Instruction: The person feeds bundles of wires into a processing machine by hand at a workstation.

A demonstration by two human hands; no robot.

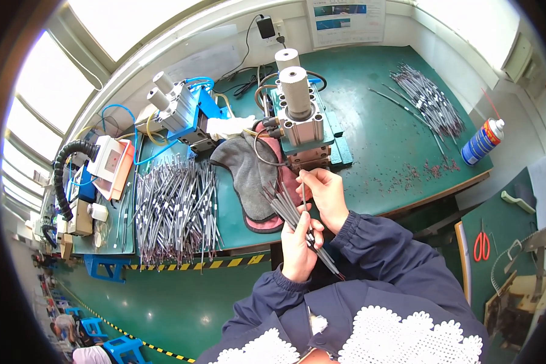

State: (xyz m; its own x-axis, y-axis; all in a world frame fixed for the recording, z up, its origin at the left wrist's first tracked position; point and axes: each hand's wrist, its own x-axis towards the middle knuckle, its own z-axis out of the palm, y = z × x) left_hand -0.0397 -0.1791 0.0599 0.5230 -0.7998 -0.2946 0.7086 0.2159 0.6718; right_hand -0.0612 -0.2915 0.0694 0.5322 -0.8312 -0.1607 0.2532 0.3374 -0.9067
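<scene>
My left hand [298, 253] is closed around a bundle of thin dark cables [287, 207], which slants from the cloth down toward my body. Just above it, my right hand [325, 197] pinches a single dark cable [304, 193] between thumb and fingers. That cable's upper end is at the front of a pneumatic press [303, 130] with two upright silver cylinders; I cannot tell whether it is inside. Beneath the bundle's tips lies a grey and pink cloth [242, 173].
A large pile of cables [175, 209] lies on the green table at left, near a second pneumatic press [179, 112]. More cables [428, 100] and a blue spray can [483, 142] are at right, with reddish scraps [415, 176] scattered nearby. Red scissors [481, 245] lie on a side surface.
</scene>
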